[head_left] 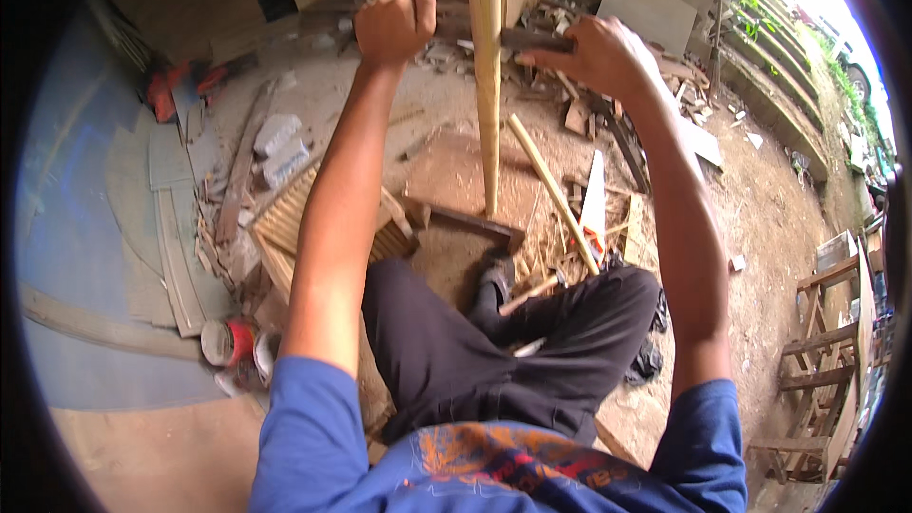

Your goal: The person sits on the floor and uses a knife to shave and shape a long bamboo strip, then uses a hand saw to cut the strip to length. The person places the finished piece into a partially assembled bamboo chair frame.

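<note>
A pale, rounded wooden pole [486, 85] stands upright in front of me, its lower end by a flat wooden board [456, 166] on the ground. A dark flat bar-like tool [537, 39] lies crosswise at the pole; its exact kind is unclear. My right hand [603, 55] is closed around the bar's right end, with the thumb along it. On the other side of the pole, my left hand [394, 27] is closed in a fist, thumb up, at the bar's left end. That end is mostly hidden by the fingers.
Between my legs and the pole lie a thin wooden stick [551, 190], a handsaw [593, 198], a hammer [532, 293] and wood shavings. A slatted wooden piece [285, 228] rests at left, near paint cans [228, 342]. Wooden frames [826, 361] stand far right. Scraps litter the dirt floor.
</note>
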{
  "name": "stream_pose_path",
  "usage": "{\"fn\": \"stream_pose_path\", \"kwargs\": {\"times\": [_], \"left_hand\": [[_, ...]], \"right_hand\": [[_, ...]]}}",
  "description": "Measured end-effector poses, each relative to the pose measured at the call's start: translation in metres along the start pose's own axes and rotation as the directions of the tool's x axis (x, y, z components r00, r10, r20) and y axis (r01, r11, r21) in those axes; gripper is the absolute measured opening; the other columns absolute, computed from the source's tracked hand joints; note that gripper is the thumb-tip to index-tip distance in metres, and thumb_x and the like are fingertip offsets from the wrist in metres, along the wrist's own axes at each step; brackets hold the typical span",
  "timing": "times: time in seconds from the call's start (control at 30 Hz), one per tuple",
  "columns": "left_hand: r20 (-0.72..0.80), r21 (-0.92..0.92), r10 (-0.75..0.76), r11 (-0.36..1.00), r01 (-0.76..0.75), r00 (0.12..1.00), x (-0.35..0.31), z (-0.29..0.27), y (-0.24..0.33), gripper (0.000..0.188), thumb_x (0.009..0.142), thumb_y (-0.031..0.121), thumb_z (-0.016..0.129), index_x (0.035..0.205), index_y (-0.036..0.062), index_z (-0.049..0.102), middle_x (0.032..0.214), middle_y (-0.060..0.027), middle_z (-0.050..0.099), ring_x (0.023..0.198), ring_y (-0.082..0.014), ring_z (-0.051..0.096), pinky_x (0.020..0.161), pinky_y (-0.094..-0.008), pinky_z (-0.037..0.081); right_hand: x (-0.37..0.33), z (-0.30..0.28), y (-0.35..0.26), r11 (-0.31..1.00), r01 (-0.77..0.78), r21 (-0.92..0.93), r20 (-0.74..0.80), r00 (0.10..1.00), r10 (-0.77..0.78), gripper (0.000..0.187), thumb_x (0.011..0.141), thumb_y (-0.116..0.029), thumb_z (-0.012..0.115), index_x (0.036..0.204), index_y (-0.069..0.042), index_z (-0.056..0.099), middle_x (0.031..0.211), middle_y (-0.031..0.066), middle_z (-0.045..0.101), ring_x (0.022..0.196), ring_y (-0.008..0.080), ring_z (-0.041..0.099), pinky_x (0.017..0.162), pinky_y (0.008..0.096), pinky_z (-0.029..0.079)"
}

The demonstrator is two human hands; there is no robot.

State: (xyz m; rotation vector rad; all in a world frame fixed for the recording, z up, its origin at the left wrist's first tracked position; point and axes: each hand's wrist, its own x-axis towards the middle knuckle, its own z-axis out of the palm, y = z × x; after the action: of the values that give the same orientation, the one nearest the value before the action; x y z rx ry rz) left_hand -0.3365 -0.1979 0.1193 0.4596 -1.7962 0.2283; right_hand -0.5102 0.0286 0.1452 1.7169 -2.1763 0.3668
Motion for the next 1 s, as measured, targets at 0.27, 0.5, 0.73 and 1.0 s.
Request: {"fn": "stream_pose_path", "kwargs": {"times": [0.27, 0.5, 0.73, 1.0], "left_hand": [[0.135, -0.058, -0.042, 0.997, 0.05, 0.99, -0.004, -0.004, 0.008, 0.055, 0.102, 0.037, 0.043, 0.064, 0.003, 0.064, 0.063, -0.0209, 0.063, 0.064, -0.0428, 0.064, 0.061, -0.0503, 0.05], [0.045, 0.013, 0.004, 1.0, -0.005, 0.999, 0.021, -0.016, 0.011, 0.052, 0.099, 0.036, 0.048, 0.064, 0.0026, 0.067, 0.061, -0.0212, 0.063, 0.06, -0.0422, 0.065, 0.057, -0.0485, 0.053], [-0.158, -0.044, 0.181, 0.981, -0.19, 0.971, 0.084, -0.036, 0.033, 0.05, 0.096, 0.033, 0.054, 0.062, -0.0002, 0.066, 0.056, -0.0211, 0.062, 0.056, -0.0416, 0.066, 0.049, -0.0482, 0.053], [0.032, 0.012, 0.076, 0.997, -0.077, 0.997, -0.009, 0.029, 0.003, 0.048, 0.1, 0.028, 0.048, 0.061, 0.0057, 0.065, 0.057, -0.0167, 0.062, 0.051, -0.0371, 0.062, 0.052, -0.0443, 0.052]], "right_hand": [[-0.017, -0.008, -0.005, 1.0, 0.024, -0.003, 0.074, 0.997, -0.024, 0.059, 0.073, -0.055, 0.082, 0.091, 0.0, 0.073, 0.076, 0.0177, 0.071, 0.076, 0.0316, 0.073, 0.073, 0.0434, 0.059], [-0.012, -0.025, 0.003, 1.0, -0.003, 0.001, 0.018, 1.0, 0.003, 0.035, 0.078, -0.032, 0.08, 0.094, -0.002, 0.069, 0.075, 0.0168, 0.068, 0.07, 0.031, 0.069, 0.07, 0.0467, 0.055], [-0.008, -0.076, 0.004, 0.998, -0.056, 0.024, 0.008, 0.998, 0.056, 0.025, 0.08, -0.022, 0.074, 0.093, -0.001, 0.071, 0.075, 0.0179, 0.069, 0.066, 0.0317, 0.068, 0.065, 0.0443, 0.055], [-0.004, 0.015, 0.02, 0.998, -0.047, 0.03, -0.017, 0.999, 0.047, 0.027, 0.074, -0.021, 0.072, 0.096, -0.003, 0.071, 0.082, 0.0209, 0.071, 0.077, 0.0379, 0.071, 0.074, 0.0472, 0.059]]}}
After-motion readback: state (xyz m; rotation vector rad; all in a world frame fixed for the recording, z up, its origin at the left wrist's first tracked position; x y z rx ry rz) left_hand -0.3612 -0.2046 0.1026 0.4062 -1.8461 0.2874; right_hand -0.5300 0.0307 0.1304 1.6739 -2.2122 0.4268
